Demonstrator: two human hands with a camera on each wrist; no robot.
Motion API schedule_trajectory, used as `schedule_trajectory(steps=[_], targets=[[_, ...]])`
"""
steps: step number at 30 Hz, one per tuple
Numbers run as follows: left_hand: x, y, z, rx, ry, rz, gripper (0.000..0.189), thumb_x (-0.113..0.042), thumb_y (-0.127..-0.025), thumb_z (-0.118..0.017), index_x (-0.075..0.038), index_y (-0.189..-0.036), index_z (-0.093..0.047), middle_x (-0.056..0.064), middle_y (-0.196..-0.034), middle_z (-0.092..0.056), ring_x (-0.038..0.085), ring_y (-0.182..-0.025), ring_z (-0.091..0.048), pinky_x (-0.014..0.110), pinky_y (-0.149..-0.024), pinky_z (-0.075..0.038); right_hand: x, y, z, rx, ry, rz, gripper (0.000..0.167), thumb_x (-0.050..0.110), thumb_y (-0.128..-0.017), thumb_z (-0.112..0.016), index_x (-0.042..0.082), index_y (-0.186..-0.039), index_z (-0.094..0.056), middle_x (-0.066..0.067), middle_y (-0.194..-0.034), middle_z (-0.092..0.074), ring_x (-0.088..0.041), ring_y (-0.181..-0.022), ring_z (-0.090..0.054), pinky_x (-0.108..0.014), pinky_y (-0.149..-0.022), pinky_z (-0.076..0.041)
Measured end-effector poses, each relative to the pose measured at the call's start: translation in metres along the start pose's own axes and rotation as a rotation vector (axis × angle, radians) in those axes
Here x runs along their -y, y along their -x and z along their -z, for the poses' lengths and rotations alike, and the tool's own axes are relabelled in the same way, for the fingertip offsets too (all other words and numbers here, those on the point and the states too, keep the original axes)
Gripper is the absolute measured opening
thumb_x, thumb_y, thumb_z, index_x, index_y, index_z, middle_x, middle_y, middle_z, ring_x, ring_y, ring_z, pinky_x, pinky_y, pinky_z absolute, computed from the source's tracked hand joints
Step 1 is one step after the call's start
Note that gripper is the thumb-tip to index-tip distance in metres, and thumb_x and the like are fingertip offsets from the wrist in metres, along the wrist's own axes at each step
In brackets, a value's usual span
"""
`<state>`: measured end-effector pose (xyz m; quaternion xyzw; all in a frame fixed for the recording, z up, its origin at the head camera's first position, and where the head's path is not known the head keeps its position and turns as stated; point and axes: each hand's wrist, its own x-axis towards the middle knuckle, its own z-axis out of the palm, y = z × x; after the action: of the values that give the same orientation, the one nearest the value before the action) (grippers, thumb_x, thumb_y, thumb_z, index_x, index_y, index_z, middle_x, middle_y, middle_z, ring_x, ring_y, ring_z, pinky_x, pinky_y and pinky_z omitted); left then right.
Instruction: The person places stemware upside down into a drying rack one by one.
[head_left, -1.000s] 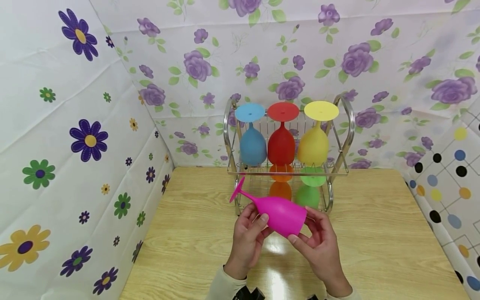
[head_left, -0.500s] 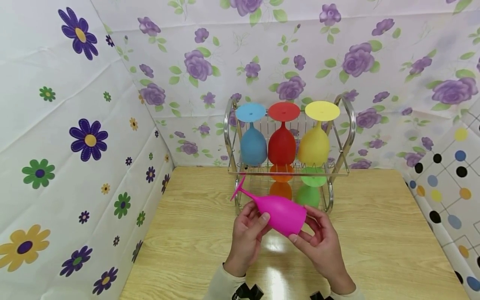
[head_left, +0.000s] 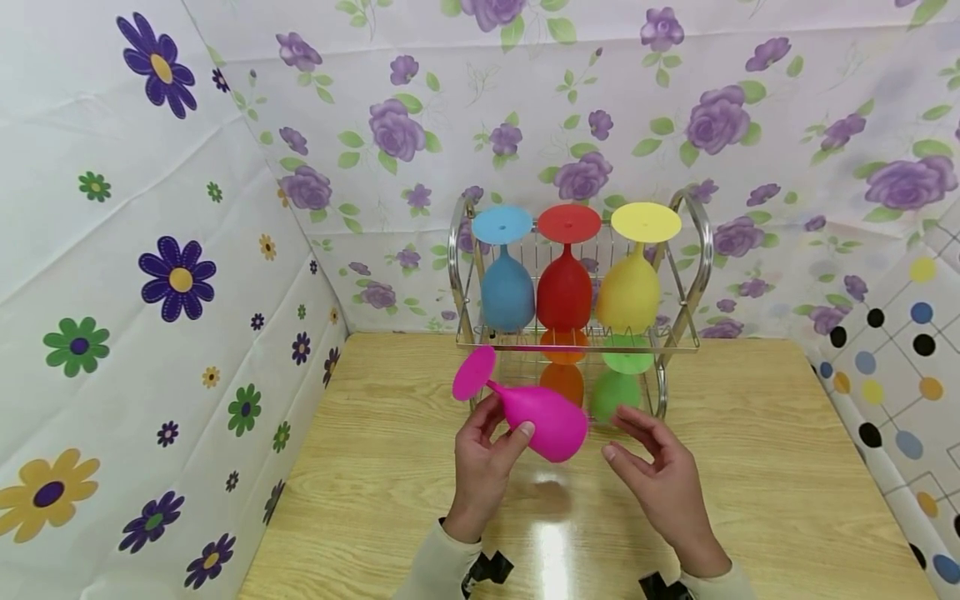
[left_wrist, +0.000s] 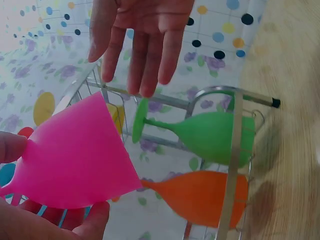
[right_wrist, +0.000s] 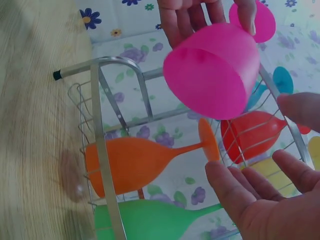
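A pink goblet is held tilted above the table, its foot up to the left and its mouth down to the right. My left hand grips its bowl near the stem, thumb on the near side. Apart from the goblet, my right hand is held with fingers spread and nothing between them. The right wrist view looks into the hollow mouth of the pink goblet. Behind both hands stands a two-tier metal rack. On its lower tier, an orange goblet and a green goblet stand upside down.
The rack's upper tier bears upside-down goblets: a blue goblet, a red goblet and a yellow goblet. The wooden table meets a flowered cloth wall at the back, with patterned cloth on both sides.
My right hand has let go of the pink goblet's rim and moved right. My left hand has shifted slightly left and turned the goblet, so its foot now faces the head view more.
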<state>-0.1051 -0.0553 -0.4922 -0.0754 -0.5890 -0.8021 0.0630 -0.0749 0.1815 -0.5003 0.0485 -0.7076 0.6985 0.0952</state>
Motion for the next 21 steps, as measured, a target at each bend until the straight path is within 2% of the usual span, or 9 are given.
schedule_trajectory(steps=[3,8,15,18,21], targets=[[0.004,-0.002,0.003,-0.012,-0.051,-0.023,0.053,-0.003,-0.092,-0.079,-0.006,-0.142,-0.062,0.017,-0.137,-0.061,0.027,-0.125,-0.062,0.034,-0.1,-0.062,-0.004,-0.004,0.005,-0.047,0.079,-0.031,0.052,0.003,-0.097,-0.075,0.003,-0.147,-0.058,0.008,-0.139,-0.063,-0.01,-0.131,-0.063,-0.023,-0.094,-0.061],[0.011,-0.005,0.008,-0.037,-0.197,-0.076,0.055,-0.009,-0.091,-0.083,-0.015,-0.143,-0.064,0.01,-0.142,-0.062,0.026,-0.13,-0.06,0.034,-0.104,-0.059,-0.018,-0.013,0.015,-0.111,0.166,-0.052,0.047,0.013,-0.1,-0.075,0.008,-0.145,-0.062,0.011,-0.137,-0.064,-0.003,-0.126,-0.064,-0.015,-0.091,-0.059],[0.023,-0.01,0.016,-0.049,-0.356,-0.156,0.061,-0.014,-0.091,-0.085,-0.029,-0.146,-0.062,-0.001,-0.144,-0.062,0.023,-0.134,-0.06,0.043,-0.109,-0.057,-0.042,-0.023,0.027,-0.206,0.243,-0.104,0.045,0.023,-0.099,-0.077,0.012,-0.141,-0.066,-0.002,-0.137,-0.066,0.0,-0.122,-0.062,-0.009,-0.089,-0.056],[0.029,-0.012,0.018,-0.045,-0.406,-0.186,0.062,-0.015,-0.091,-0.085,-0.029,-0.147,-0.061,-0.003,-0.145,-0.062,0.023,-0.136,-0.06,0.048,-0.11,-0.055,-0.05,-0.028,0.032,-0.251,0.297,-0.098,0.045,0.022,-0.098,-0.078,0.012,-0.141,-0.067,-0.007,-0.14,-0.066,-0.001,-0.122,-0.062,-0.006,-0.086,-0.055],[0.035,-0.014,0.021,-0.051,-0.438,-0.2,0.061,-0.015,-0.091,-0.084,-0.027,-0.146,-0.061,-0.002,-0.144,-0.062,0.023,-0.135,-0.061,0.054,-0.111,-0.054,-0.055,-0.033,0.035,-0.282,0.328,-0.08,0.045,0.02,-0.098,-0.078,0.012,-0.141,-0.068,-0.009,-0.139,-0.067,-0.008,-0.125,-0.063,-0.006,-0.084,-0.055]])
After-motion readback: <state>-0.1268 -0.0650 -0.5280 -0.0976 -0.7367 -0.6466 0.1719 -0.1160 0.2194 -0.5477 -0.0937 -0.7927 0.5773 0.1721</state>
